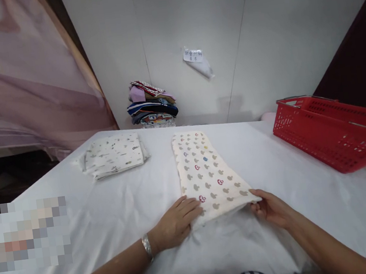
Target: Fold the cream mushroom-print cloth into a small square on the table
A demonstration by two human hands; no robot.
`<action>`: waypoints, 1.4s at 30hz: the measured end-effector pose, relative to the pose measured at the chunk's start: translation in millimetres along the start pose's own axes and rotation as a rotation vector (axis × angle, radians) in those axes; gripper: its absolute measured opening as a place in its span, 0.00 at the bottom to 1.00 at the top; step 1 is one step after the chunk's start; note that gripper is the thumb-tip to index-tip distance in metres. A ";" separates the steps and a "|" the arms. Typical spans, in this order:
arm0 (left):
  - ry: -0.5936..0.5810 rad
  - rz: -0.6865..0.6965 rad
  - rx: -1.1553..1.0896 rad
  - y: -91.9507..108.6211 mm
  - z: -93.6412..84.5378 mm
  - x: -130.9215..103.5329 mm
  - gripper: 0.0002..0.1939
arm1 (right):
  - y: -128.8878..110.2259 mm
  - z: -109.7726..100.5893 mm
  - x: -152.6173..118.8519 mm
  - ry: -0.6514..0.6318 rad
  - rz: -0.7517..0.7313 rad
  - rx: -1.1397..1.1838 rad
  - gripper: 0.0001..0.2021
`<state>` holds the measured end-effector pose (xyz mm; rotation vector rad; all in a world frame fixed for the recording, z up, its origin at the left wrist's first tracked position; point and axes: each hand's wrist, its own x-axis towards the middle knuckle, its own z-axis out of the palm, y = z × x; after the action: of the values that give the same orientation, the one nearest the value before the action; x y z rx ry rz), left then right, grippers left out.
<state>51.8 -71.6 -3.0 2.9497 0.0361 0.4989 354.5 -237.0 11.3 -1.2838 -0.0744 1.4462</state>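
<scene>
A cream cloth with grey and coloured mushroom-like prints point(203, 170) lies folded into a long strip on the white-covered table point(129, 214). My left hand point(176, 222), with a silver bracelet at the wrist, rests on the strip's near left corner, fingers close together on the fabric. At the near right corner, my right hand point(268, 206) pinches the cloth's edge between thumb and fingers, drawing that corner out to the right. Another pale patterned cloth point(115, 155) sits folded at the table's far left.
A red perforated basket point(332, 132) stands at the table's right side. Behind the far edge is a stack of folded fabrics point(152, 105) by the grey wall. A pink curtain point(28, 76) hangs at the left. A blurred, pixelated patch covers the left foreground.
</scene>
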 end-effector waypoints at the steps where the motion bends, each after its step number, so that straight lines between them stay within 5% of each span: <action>1: 0.001 -0.010 -0.018 2.3 -1.9 -1.2 0.32 | -1.3 1.7 -0.5 -0.009 -0.004 0.016 0.10; 7: 0.037 -0.079 -0.053 10.7 -6.3 -3.0 0.30 | -5.9 8.2 -2.7 -0.019 -0.043 -0.039 0.10; 15: 0.180 -0.377 -0.105 37.2 9.8 8.8 0.19 | 4.6 -8.3 -4.1 0.099 -0.178 -0.628 0.11; 25: 0.155 -0.558 -0.073 47.1 5.9 5.6 0.11 | 7.1 -6.7 -5.8 0.066 -0.206 -0.487 0.12; 31: 0.159 -0.802 -0.168 60.6 4.2 3.8 0.12 | 14.2 -4.5 -6.8 0.099 -0.271 -0.472 0.31; 36: 0.261 -0.814 -0.251 74.8 2.0 6.0 0.11 | 15.1 -8.4 -6.5 0.045 -0.326 -0.520 0.35; 42: 0.063 -0.712 -0.239 73.0 -2.4 -2.2 0.12 | 15.6 -17.0 -6.8 -0.010 -0.242 -0.669 0.26</action>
<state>48.8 -143.6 9.5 2.4504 0.9182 0.4382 354.6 -257.4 -1.5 -1.7276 -0.7464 1.2549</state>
